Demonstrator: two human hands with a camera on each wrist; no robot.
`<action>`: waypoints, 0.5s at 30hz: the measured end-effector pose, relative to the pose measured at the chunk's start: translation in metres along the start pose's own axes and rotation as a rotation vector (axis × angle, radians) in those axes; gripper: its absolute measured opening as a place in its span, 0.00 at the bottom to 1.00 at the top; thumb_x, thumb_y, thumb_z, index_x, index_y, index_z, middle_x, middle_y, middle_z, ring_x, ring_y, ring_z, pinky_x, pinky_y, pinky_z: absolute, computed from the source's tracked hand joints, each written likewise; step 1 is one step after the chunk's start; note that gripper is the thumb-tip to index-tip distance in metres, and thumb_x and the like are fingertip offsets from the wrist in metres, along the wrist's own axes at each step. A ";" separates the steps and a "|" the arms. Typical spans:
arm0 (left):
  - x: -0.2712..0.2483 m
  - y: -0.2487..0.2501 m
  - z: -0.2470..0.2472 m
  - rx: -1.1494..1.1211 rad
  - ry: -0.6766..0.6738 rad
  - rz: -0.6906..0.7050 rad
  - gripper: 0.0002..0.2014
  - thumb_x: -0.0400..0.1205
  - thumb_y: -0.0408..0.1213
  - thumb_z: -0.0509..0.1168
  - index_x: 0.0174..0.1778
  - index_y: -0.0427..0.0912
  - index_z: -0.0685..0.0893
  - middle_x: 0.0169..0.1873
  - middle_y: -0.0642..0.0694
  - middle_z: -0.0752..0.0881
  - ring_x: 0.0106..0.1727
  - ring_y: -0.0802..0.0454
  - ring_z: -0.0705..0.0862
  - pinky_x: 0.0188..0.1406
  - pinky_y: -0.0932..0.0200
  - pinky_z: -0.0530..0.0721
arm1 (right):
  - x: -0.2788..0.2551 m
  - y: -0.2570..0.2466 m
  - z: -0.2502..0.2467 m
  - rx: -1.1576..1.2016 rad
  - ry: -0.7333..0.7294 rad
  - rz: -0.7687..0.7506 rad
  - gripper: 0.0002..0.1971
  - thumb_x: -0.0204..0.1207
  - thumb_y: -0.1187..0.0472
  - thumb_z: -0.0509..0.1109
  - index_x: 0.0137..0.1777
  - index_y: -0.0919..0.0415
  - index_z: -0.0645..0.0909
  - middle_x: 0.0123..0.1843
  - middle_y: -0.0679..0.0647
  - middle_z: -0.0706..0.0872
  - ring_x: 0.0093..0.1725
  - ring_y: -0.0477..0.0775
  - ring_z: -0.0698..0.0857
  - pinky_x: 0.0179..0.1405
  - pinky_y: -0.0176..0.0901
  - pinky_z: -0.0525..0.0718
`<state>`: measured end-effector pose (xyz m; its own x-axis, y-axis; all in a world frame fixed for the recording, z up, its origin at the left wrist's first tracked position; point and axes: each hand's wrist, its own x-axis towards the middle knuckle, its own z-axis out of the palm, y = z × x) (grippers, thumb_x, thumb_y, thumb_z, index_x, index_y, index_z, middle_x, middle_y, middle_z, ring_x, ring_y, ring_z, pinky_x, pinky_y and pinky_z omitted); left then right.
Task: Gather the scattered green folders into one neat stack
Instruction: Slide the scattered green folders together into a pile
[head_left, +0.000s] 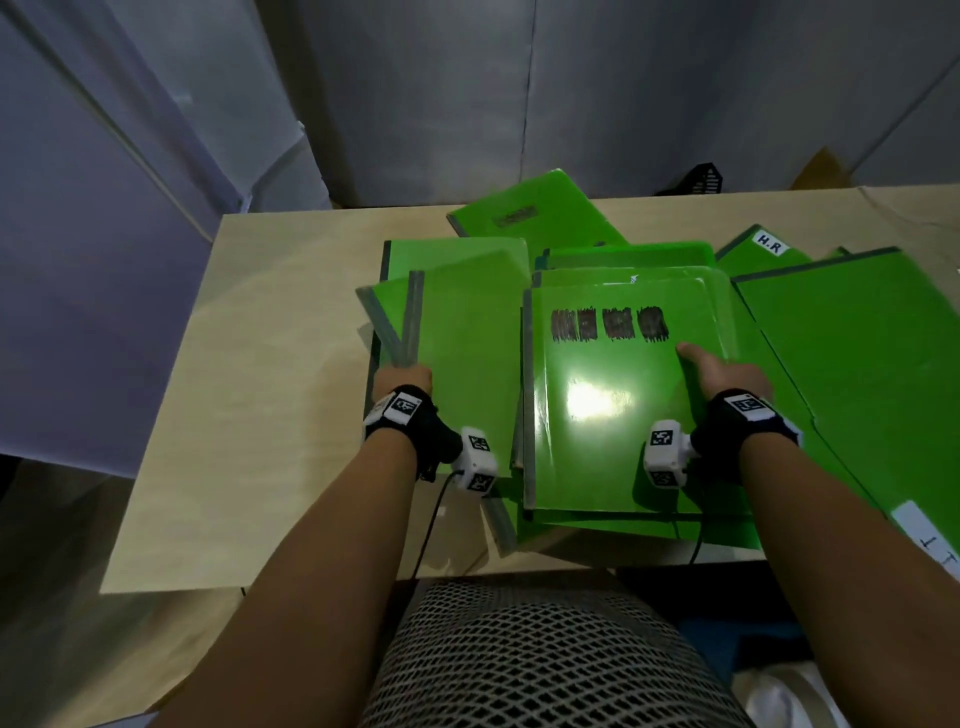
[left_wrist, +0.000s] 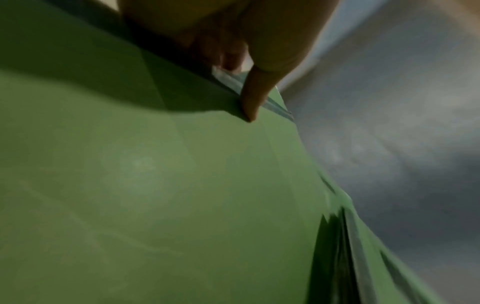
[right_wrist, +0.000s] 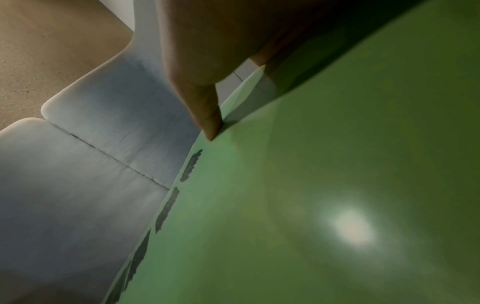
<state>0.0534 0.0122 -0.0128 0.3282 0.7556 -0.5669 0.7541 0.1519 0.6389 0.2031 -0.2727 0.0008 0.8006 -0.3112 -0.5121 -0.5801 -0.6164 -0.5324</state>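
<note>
Several green folders lie scattered over the light wooden table (head_left: 249, 389). My left hand (head_left: 402, 376) grips the spine edge of the left pile of folders (head_left: 462, 353). In the left wrist view its thumb (left_wrist: 252, 98) lies on top of that pile (left_wrist: 155, 185), with the fingers under the edge. My right hand (head_left: 722, 374) holds the right edge of the top folder with black scribbles (head_left: 613, 405), thumb on its cover. The right wrist view shows the thumb (right_wrist: 205, 111) pressing on the scribbled folder (right_wrist: 311, 185). Its fingers are mostly hidden behind the edge.
More green folders lie behind and to the right: one at the back (head_left: 535, 213), one labelled H.R (head_left: 763, 249), a large one (head_left: 857, 353) at the right. A black mesh basket (head_left: 701, 179) and a cardboard box (head_left: 826, 171) stand beyond the table's far edge.
</note>
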 end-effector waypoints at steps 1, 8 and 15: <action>0.002 0.009 -0.004 0.033 0.053 0.081 0.22 0.82 0.34 0.63 0.74 0.38 0.76 0.65 0.34 0.83 0.58 0.38 0.84 0.47 0.54 0.79 | 0.001 0.000 0.001 -0.007 0.007 0.000 0.33 0.66 0.31 0.70 0.39 0.67 0.74 0.46 0.61 0.80 0.46 0.63 0.82 0.57 0.55 0.83; -0.031 0.117 -0.045 0.485 0.260 0.540 0.16 0.83 0.35 0.59 0.67 0.39 0.75 0.61 0.34 0.83 0.60 0.33 0.83 0.52 0.47 0.79 | 0.008 -0.005 0.006 -0.034 -0.006 -0.028 0.41 0.64 0.28 0.68 0.55 0.70 0.80 0.54 0.65 0.83 0.54 0.69 0.84 0.59 0.61 0.83; -0.073 0.168 -0.053 0.528 0.446 0.741 0.14 0.86 0.37 0.57 0.68 0.41 0.73 0.60 0.35 0.84 0.60 0.33 0.83 0.47 0.47 0.75 | 0.010 -0.014 0.014 -0.089 -0.117 -0.035 0.35 0.73 0.35 0.64 0.68 0.65 0.79 0.69 0.64 0.82 0.66 0.65 0.82 0.63 0.48 0.79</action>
<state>0.1263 0.0163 0.1630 0.6544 0.7308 0.1942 0.6373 -0.6713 0.3785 0.2170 -0.2569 -0.0057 0.7940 -0.2054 -0.5722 -0.5327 -0.6887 -0.4919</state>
